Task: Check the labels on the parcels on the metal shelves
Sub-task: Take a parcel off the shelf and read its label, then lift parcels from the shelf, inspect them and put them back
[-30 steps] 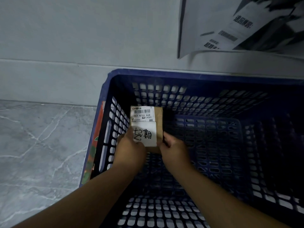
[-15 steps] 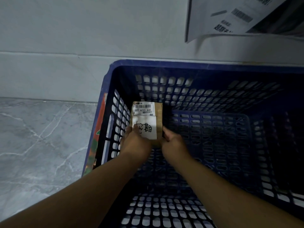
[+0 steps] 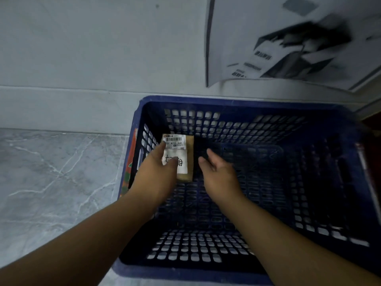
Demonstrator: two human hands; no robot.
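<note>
While the small brown parcel [image 3: 190, 155] lies in the far left corner of the blue crate [image 3: 226, 101], its white label [image 3: 174, 141] faces up. The left hand [image 3: 158, 174] hovers over it, fingers [image 3: 159, 150] straight and loose, thumb hiding some handwriting, gripping nothing. The right hand [image 3: 218, 172] is just beside the parcel, spread, empty and apart from it.

Left hand [image 3: 158, 174], right hand [image 3: 220, 174]; fingers slack

The white label [image 3: 174, 141] on the small brown cardboard parcel [image 3: 190, 157] shows you "07 N705 A68" under a barcode; the black handwritten characters below are partly hidden. Print on the white wall sheet [image 3: 268, 48] is too blurred to read.
</note>
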